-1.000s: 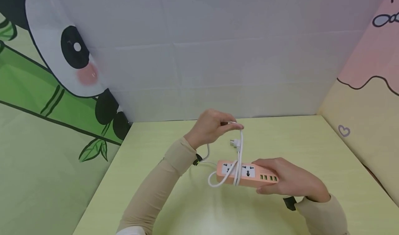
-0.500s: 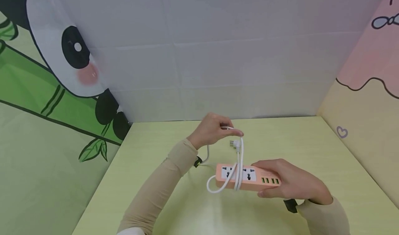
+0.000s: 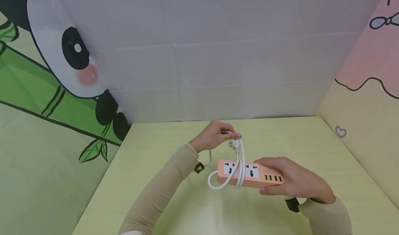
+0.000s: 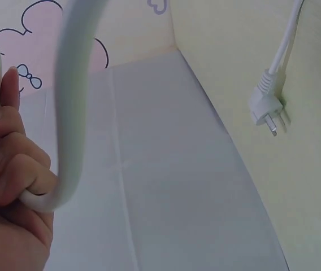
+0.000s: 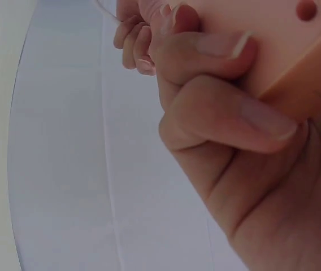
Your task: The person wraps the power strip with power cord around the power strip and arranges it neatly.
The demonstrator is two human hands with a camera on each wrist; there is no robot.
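Note:
My right hand grips the right end of a peach-coloured power strip by its long sides. Its white sockets and a row of USB ports face up. In the right wrist view the fingers curl under the strip's underside. White cord is wound round the strip's middle, with a loose loop at its left end. Above and behind the strip, my left hand pinches the cord between thumb and fingers. The left wrist view shows the cord also running through the curled fingers. The white plug hangs on its cord.
A pale yellow-green table lies beneath both hands. Behind it rises a grey-white wall. Cartoon-printed panels stand at the left and right.
My left hand has come down a little with the cord. The strip and my right hand have shifted slightly right, dipping and then rising a little.

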